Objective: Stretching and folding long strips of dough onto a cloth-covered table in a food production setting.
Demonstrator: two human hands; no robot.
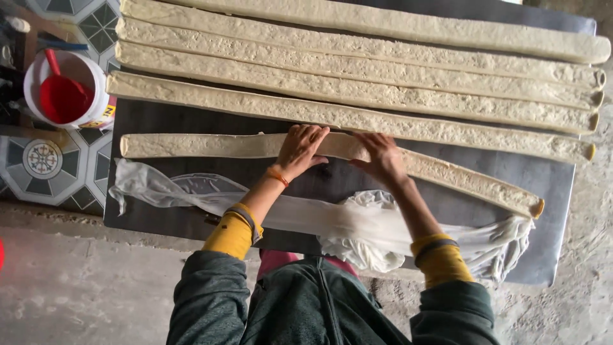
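Fingers (311, 135) of both hands hide the dough strip's (191, 145) middle.

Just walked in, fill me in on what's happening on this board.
A person presses both hands, left hand and right hand, flat on the nearest long dough strip on a dark board. Five more strips lie side by side beyond it. A thin white sheet lies crumpled at the near edge. A white bucket with a red scoop stands to the left.

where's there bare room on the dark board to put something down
Bare patches: the left strip of the dark board between the nearest dough strip and the next one up, and the right end beyond the white cloth. Crowded: the far half with long strips, and around both hands.
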